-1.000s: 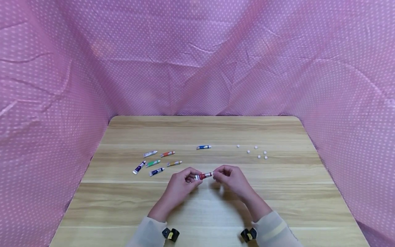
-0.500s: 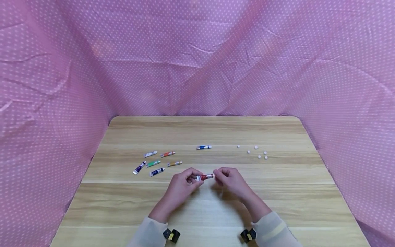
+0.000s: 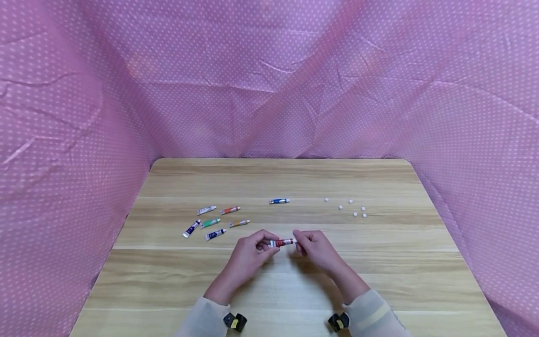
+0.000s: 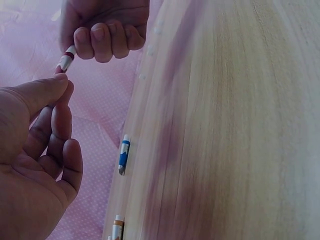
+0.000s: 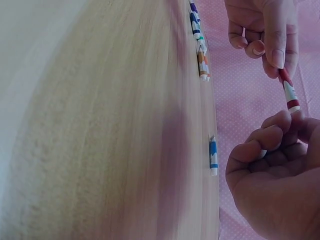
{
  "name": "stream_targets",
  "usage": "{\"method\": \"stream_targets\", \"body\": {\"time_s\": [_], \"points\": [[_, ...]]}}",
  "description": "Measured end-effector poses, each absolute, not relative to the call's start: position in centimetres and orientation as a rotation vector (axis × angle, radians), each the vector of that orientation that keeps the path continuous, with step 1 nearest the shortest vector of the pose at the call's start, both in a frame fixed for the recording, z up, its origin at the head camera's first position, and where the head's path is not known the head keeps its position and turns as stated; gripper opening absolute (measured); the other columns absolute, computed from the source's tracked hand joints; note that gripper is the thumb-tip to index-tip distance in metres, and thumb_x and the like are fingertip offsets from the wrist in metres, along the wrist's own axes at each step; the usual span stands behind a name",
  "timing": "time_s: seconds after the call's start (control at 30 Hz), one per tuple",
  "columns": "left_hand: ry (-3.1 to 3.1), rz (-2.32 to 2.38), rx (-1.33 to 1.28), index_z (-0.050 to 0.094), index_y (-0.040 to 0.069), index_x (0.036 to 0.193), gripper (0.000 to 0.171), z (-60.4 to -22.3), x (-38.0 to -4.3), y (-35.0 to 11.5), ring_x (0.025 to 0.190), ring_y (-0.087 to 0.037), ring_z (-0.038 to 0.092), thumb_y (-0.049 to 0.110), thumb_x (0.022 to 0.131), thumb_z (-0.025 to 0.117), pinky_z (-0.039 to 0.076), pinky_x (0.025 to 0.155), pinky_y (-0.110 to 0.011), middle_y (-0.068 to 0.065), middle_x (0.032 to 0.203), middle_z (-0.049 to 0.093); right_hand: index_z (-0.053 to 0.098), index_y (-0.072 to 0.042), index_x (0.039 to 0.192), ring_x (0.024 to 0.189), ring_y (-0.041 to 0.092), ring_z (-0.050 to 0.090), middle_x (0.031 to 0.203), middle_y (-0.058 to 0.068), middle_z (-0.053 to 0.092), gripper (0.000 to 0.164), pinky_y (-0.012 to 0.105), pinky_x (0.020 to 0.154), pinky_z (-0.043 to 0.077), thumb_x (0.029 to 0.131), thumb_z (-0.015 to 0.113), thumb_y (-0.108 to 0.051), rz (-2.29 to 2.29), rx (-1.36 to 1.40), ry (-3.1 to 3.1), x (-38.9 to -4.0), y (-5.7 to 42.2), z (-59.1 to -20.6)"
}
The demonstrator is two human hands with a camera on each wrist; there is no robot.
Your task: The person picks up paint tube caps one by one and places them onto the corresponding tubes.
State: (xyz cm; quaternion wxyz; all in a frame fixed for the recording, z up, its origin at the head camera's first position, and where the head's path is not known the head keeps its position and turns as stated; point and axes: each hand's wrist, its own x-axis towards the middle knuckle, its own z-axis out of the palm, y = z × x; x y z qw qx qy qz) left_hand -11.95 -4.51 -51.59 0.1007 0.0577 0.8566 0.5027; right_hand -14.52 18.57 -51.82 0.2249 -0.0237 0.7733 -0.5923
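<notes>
A small red-and-white paint tube (image 3: 282, 243) lies level in the air between the two hands, over the near middle of the table. My left hand (image 3: 248, 252) pinches its flat tail between thumb and forefinger. With thumb and index finger, my right hand (image 3: 318, 249) grips the white cap (image 5: 295, 109) at the tube's other end. In the left wrist view, the red paint tube (image 4: 65, 60) spans the gap between both hands, and the right hand's remaining fingers (image 4: 102, 42) are curled. Whether cap and tube are joined is hard to tell.
On the wooden table (image 3: 269, 178), a blue paint tube (image 3: 280, 201) lies beyond the hands. Leftward lie several tubes, including green (image 3: 210, 223), orange (image 3: 230, 210) and yellow (image 3: 239, 223). Several small white caps (image 3: 351, 201) are scattered at the right. Pink dotted cloth (image 3: 269, 93) surrounds the table.
Both hands and the red paint tube have shifted slightly to the right. The right fingers have turned a little at the cap. The tubes and caps on the table lie as before.
</notes>
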Motion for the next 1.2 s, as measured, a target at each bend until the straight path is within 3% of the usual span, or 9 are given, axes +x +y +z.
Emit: {"method": "stream_targets", "body": {"time_s": [0.27,0.43,0.5,0.6,0.73,0.87,1.2], "points": [[2.540,1.476,0.155,0.075,0.032,0.117,0.023,-51.5,-12.0,-4.6,0.086,-0.012,0.067,0.021,0.097,0.082,0.058,0.071,-0.023,0.009,0.096,0.073,0.068,0.011,0.091,0.076,0.017,0.055,0.076,0.002,0.064,0.069,0.029,0.076,0.047,0.119,0.038,-0.045,-1.632,-0.107,2.151,-14.5,19.0,-51.9],[2.528,1.479,0.110,0.075,0.033,0.118,0.024,-51.3,-12.1,-4.7,0.089,-0.013,0.067,0.022,0.098,0.082,0.059,0.073,-0.024,0.009,0.099,0.073,0.072,0.002,0.108,0.092,0.022,0.064,0.095,0.014,0.071,0.056,0.029,0.087,0.052,0.120,0.031,-0.035,-1.592,-0.253,2.224,-14.7,19.7,-51.8],[2.525,1.482,0.094,0.075,0.034,0.118,0.024,-51.2,-12.1,-4.8,0.090,-0.012,0.068,0.022,0.098,0.082,0.059,0.073,-0.024,0.009,0.100,0.073,0.068,0.002,0.120,0.099,0.026,0.066,0.105,0.020,0.071,0.043,0.030,0.092,0.054,0.119,0.036,-0.028,-1.614,-0.315,2.219,-14.8,19.9,-51.7],[2.531,1.486,0.094,0.074,0.033,0.119,0.025,-51.2,-12.2,-5.0,0.090,-0.013,0.068,0.022,0.098,0.082,0.060,0.073,-0.025,0.009,0.100,0.074,0.061,0.002,0.132,0.104,0.029,0.067,0.112,0.024,0.070,0.026,0.029,0.094,0.057,0.112,0.054,-0.013,-1.646,-0.400,2.225,-14.9,20.0,-51.6],[2.522,1.491,0.093,0.074,0.034,0.119,0.025,-51.1,-12.2,-5.0,0.091,-0.013,0.068,0.023,0.098,0.082,0.060,0.074,-0.025,0.009,0.101,0.073,0.063,-0.001,0.132,0.099,0.018,0.068,0.112,0.018,0.071,0.035,0.027,0.093,0.058,0.099,0.072,0.002,-1.665,-0.466,2.320,-15.0,19.9,-51.9],[2.515,1.498,0.087,0.075,0.034,0.119,0.025,-51.0,-12.3,-5.0,0.091,-0.013,0.068,0.023,0.098,0.082,0.059,0.074,-0.024,0.008,0.102,0.074,0.068,-0.002,0.124,0.094,0.011,0.069,0.106,0.012,0.074,0.030,0.026,0.093,0.059,0.096,0.076,0.004,-1.689,-0.463,2.400,-14.9,19.7,-51.7],[2.496,1.524,0.110,0.075,0.031,0.119,0.023,-50.8,-12.3,-5.3,0.091,-0.014,0.067,0.023,0.098,0.081,0.058,0.074,-0.023,0.006,0.102,0.074,0.076,-0.008,0.110,0.093,0.013,0.067,0.101,0.006,0.077,0.013,0.029,0.093,0.055,0.097,0.079,-0.005,-1.657,-0.369,2.436,-14.8,19.6,-50.8]]}}
